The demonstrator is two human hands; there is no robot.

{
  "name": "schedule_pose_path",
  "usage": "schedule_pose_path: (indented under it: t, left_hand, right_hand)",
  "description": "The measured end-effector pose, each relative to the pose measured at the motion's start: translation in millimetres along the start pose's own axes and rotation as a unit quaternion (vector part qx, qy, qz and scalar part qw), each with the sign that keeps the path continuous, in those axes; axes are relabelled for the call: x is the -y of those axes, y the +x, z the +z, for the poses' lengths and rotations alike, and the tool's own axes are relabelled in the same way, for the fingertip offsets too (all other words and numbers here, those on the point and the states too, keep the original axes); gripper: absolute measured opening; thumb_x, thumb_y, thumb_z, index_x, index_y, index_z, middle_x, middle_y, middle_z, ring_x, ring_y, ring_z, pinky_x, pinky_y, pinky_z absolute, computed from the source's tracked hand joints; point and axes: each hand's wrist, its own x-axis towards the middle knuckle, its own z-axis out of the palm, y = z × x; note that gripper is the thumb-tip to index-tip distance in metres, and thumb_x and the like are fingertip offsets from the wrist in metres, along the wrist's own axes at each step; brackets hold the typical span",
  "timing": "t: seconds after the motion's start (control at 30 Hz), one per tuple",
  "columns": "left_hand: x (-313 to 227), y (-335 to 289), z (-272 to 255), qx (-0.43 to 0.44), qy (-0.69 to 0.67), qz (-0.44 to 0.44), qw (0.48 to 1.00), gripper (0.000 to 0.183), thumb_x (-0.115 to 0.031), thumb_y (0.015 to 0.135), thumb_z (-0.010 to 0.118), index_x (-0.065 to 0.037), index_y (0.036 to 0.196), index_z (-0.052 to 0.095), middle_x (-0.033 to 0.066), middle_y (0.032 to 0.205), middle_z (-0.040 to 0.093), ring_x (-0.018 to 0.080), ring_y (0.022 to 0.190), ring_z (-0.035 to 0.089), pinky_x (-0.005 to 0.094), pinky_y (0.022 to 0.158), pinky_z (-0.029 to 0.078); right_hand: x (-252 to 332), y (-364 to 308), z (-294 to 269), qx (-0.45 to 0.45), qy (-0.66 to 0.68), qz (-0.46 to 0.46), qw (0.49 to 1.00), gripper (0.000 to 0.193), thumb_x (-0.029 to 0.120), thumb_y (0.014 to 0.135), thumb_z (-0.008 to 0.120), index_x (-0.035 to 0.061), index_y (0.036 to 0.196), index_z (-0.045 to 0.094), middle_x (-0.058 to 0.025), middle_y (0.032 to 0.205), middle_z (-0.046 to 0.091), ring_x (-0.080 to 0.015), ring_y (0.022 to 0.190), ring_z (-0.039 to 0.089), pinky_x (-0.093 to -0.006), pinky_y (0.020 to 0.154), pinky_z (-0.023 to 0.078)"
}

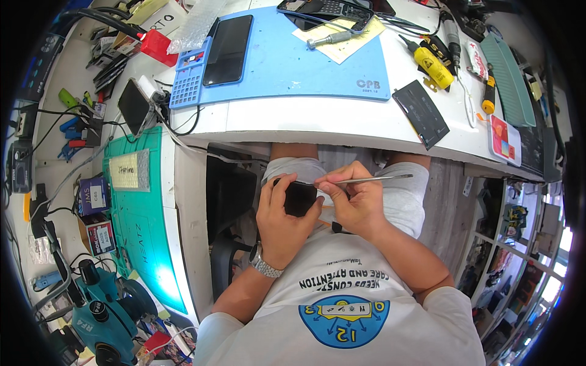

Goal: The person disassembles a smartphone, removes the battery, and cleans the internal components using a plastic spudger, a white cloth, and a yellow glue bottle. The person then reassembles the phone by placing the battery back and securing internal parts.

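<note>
Above my lap, my left hand (282, 218) grips a dark flat phone-sized device (301, 199) by its sides, thumb on the right edge and fingers on the left. My right hand (354, 198) pinches a slim silver metal tool (381, 179), whose long shaft points out to the right. The fingertips of the right hand are at the device's upper right corner, where the tool's working end is hidden. From this angle I cannot tell which kind of tool it is.
Ahead, a blue work mat (293, 67) on the white bench carries a phone (228, 49) and an opened phone frame (329, 12). A black panel (421, 114) lies at the bench's front edge. Left are a green mat (140, 213) and a teal microscope (107, 320).
</note>
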Motion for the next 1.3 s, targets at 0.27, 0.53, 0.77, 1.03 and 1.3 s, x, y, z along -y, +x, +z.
schedule_pose_path:
  t: [0.27, 0.53, 0.77, 1.03, 1.3]
  left_hand:
    - [-2.3, -0.1, -1.3, -0.002, 0.007, -0.009, 1.0, 0.064, -0.02, 0.079, 0.099, -0.005, 0.135, 0.071, 0.021, 0.13, 0.069, 0.0397, 0.116, 0.074, 0.0458, 0.096, 0.062]
    - [-2.5, -0.2, -2.3, -0.005, 0.007, -0.007, 1.0, 0.064, -0.019, 0.078, 0.098, -0.005, 0.135, 0.071, 0.021, 0.13, 0.07, 0.04, 0.115, 0.075, 0.0454, 0.095, 0.062]
    - [0.6, -1.0, -2.3, -0.007, 0.009, -0.001, 1.0, 0.065, -0.017, 0.077, 0.097, -0.006, 0.135, 0.07, 0.0206, 0.13, 0.07, 0.0401, 0.114, 0.075, 0.0457, 0.095, 0.063]
    - [-0.7, -0.5, -4.0, -0.005, 0.009, -0.004, 1.0, 0.065, -0.016, 0.076, 0.096, -0.006, 0.135, 0.07, 0.0199, 0.129, 0.07, 0.0396, 0.114, 0.075, 0.0458, 0.094, 0.063]
    - [-0.4, -1.4, -4.2, -0.003, 0.007, -0.011, 1.0, 0.067, -0.014, 0.074, 0.098, -0.003, 0.134, 0.07, 0.0195, 0.129, 0.072, 0.0377, 0.116, 0.074, 0.0444, 0.099, 0.061]
  right_hand:
    - [-4.1, -0.7, -1.6, 0.01, -0.026, -0.032, 0.999, 0.01, -0.007, 0.098, 0.079, -0.0004, 0.104, 0.073, -0.0138, 0.103, 0.08, -0.0174, 0.088, 0.078, -0.0309, 0.074, 0.063]
    - [3.0, -3.3, -0.3, 0.028, -0.031, -0.068, 0.997, 0.012, -0.012, 0.1, 0.072, -0.0022, 0.105, 0.069, -0.0172, 0.106, 0.082, -0.0183, 0.09, 0.08, -0.0324, 0.076, 0.066]
    - [3.0, -0.3, 1.2, 0.031, -0.069, -0.161, 0.984, 0.018, -0.016, 0.095, 0.07, -0.0004, 0.104, 0.069, -0.0176, 0.102, 0.081, -0.0253, 0.092, 0.082, -0.0345, 0.078, 0.067]
    - [-1.1, -0.7, -2.6, 0.054, -0.102, -0.205, 0.972, 0.019, -0.018, 0.097, 0.07, -0.0014, 0.104, 0.065, -0.0208, 0.101, 0.08, -0.0317, 0.1, 0.082, -0.0396, 0.087, 0.067]
    - [-4.9, -1.3, -2.2, 0.055, -0.095, -0.216, 0.97, 0.022, -0.021, 0.094, 0.067, -0.0008, 0.103, 0.065, -0.0219, 0.103, 0.079, -0.0324, 0.102, 0.082, -0.039, 0.084, 0.068]
